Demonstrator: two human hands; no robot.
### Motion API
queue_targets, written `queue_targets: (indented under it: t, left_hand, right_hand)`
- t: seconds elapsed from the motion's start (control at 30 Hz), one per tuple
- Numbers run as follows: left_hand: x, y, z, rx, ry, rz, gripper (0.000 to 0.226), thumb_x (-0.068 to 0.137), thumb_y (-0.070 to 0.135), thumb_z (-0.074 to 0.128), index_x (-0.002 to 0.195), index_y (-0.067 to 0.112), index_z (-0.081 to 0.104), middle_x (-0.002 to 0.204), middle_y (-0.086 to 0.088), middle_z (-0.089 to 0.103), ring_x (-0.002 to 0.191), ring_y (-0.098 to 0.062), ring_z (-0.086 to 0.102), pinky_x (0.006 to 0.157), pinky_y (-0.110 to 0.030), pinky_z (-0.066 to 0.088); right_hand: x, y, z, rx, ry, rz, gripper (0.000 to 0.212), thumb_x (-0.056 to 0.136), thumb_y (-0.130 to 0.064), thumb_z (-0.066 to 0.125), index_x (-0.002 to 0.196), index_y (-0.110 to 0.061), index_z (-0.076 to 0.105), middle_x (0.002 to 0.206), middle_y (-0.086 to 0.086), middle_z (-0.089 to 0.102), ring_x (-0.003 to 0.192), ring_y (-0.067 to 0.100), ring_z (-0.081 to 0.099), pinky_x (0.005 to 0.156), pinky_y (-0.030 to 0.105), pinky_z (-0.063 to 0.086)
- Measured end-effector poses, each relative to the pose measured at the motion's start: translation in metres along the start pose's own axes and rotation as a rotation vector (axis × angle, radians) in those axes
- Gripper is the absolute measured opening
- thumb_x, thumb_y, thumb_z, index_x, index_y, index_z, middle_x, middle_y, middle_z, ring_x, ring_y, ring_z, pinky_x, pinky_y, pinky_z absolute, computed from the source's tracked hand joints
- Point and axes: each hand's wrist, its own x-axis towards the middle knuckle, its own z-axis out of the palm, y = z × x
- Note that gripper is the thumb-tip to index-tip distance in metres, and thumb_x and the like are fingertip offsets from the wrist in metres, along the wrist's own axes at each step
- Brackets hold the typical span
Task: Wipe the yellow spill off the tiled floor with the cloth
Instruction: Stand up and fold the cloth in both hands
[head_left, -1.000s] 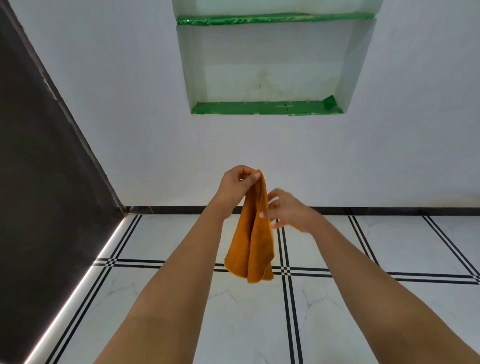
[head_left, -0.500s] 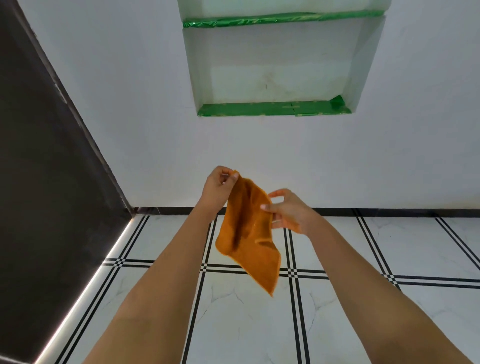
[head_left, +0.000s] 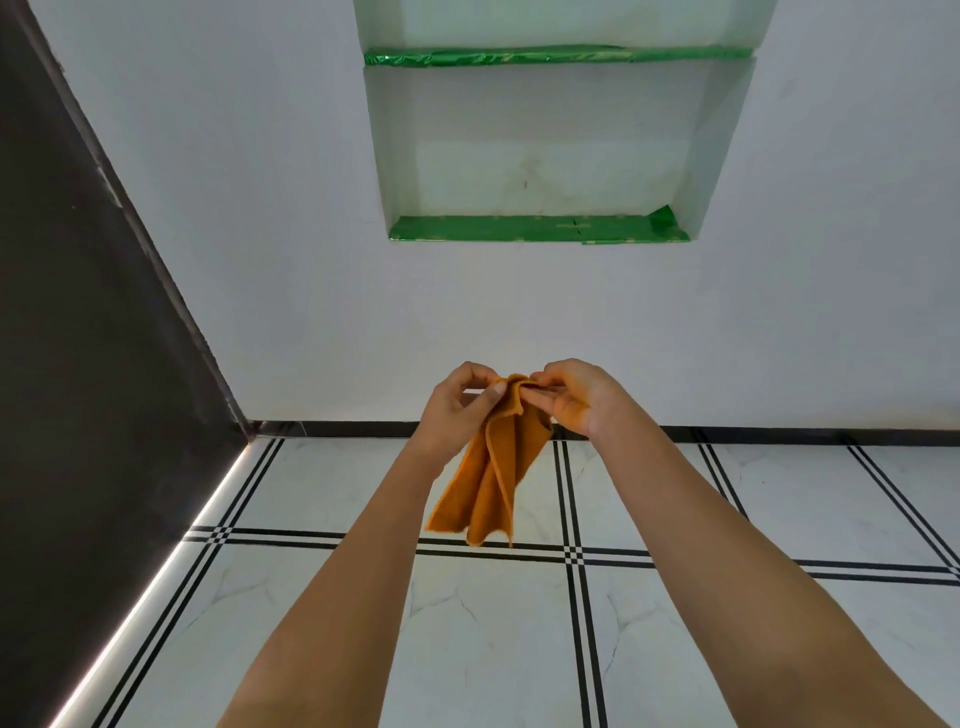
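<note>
An orange cloth (head_left: 491, 483) hangs in loose folds in front of me, held up in the air above the white tiled floor (head_left: 493, 639). My left hand (head_left: 457, 410) pinches its top edge from the left. My right hand (head_left: 576, 397) pinches the same top edge from the right, fingertips almost touching the left hand's. No yellow spill shows on the visible tiles.
A white wall (head_left: 291, 260) rises ahead with a recessed niche whose shelves are lined in green foil (head_left: 535, 228). A dark panel (head_left: 78, 338) runs along the left side. Black double lines cross the tiles, and a black skirting (head_left: 337, 428) borders the wall.
My right hand has risen to the cloth's top edge beside my left hand. The cloth, spread diagonally half a second ago, now hangs bunched from both hands.
</note>
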Motion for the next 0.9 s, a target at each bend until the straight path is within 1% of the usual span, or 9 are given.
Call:
queue_targets:
  t: [0.1,0.17,0.23,0.33,0.5,0.6,0.67,0.8,0.9]
  left_hand:
    - [0.001,-0.001,0.003,0.041,-0.052,-0.060,0.028,0.079,0.028,0.072,0.100,0.023,0.055,0.111,-0.003,0.061,0.103,-0.022,0.059,0.083,-0.041,0.054]
    - [0.003,0.000,0.007,0.117,0.000,-0.063,0.039,0.074,0.022,0.077,0.103,0.021,0.051,0.112,0.000,0.058,0.104,-0.020,0.057,0.084,-0.039,0.054]
    - [0.004,0.004,0.011,0.151,0.092,-0.019,0.030,0.080,0.014,0.071,0.101,0.018,0.050,0.105,0.001,0.057,0.100,-0.021,0.057,0.081,-0.034,0.053]
    - [0.007,0.010,0.008,0.139,0.157,0.024,0.010,0.089,0.009,0.058,0.096,0.015,0.056,0.096,0.001,0.058,0.095,-0.022,0.058,0.076,-0.026,0.049]
    - [0.011,0.024,-0.002,0.103,0.077,0.047,0.010,0.093,0.013,0.054,0.100,0.013,0.062,0.100,-0.001,0.061,0.094,-0.019,0.057,0.079,-0.030,0.049]
    - [0.013,0.034,-0.004,0.111,0.050,0.053,0.013,0.095,0.013,0.050,0.098,0.017,0.062,0.100,0.004,0.060,0.093,-0.012,0.056,0.081,-0.028,0.047]
    - [0.014,0.037,-0.009,0.084,0.003,0.033,0.014,0.095,0.014,0.049,0.098,0.019,0.062,0.100,0.005,0.061,0.096,-0.014,0.056,0.080,-0.028,0.047]
    - [0.016,0.047,-0.024,-0.033,-0.066,-0.053,0.016,0.096,0.013,0.048,0.097,0.020,0.063,0.101,0.000,0.063,0.099,-0.021,0.057,0.078,-0.031,0.051]
    - [0.010,0.050,-0.038,-0.073,-0.056,-0.086,0.016,0.095,0.015,0.048,0.096,0.021,0.063,0.100,-0.003,0.064,0.100,-0.025,0.058,0.081,-0.037,0.053]
  right_hand:
    - [-0.004,-0.002,0.003,-0.001,-0.027,0.001,0.014,0.085,0.012,0.047,0.091,0.004,0.057,0.115,0.028,0.055,0.101,0.034,0.062,0.080,0.037,0.056]
    - [-0.008,-0.001,0.008,0.010,-0.044,0.005,0.013,0.087,0.011,0.047,0.090,0.003,0.056,0.118,0.027,0.056,0.106,0.035,0.061,0.082,0.036,0.055]
    - [-0.009,-0.002,0.012,-0.061,-0.056,-0.022,0.011,0.088,0.009,0.048,0.085,0.002,0.056,0.120,0.026,0.056,0.114,0.036,0.057,0.089,0.034,0.053]
    - [-0.010,-0.006,0.011,-0.182,-0.022,-0.088,0.012,0.085,0.010,0.056,0.095,0.004,0.060,0.112,0.022,0.058,0.107,0.032,0.060,0.093,0.038,0.051]
    - [-0.007,0.002,-0.008,-0.821,0.046,-0.290,0.038,0.080,-0.003,0.069,0.117,-0.007,0.059,0.116,0.011,0.060,0.109,0.028,0.057,0.092,0.039,0.049]
    - [-0.002,0.013,-0.017,-0.988,0.087,-0.357,0.043,0.081,-0.013,0.071,0.122,-0.013,0.055,0.126,0.011,0.054,0.113,0.027,0.051,0.091,0.038,0.045]
    - [0.002,0.017,-0.024,-0.968,0.050,-0.308,0.045,0.081,-0.022,0.071,0.122,-0.017,0.053,0.131,0.011,0.051,0.120,0.028,0.047,0.092,0.040,0.042]
    - [0.003,0.019,-0.033,-0.691,-0.141,-0.130,0.047,0.081,-0.032,0.069,0.122,-0.018,0.052,0.136,0.007,0.049,0.129,0.027,0.041,0.107,0.049,0.031]
    - [-0.001,0.015,-0.034,-0.647,-0.194,-0.179,0.027,0.082,-0.025,0.069,0.105,-0.014,0.061,0.118,0.007,0.062,0.114,0.023,0.057,0.108,0.048,0.032]
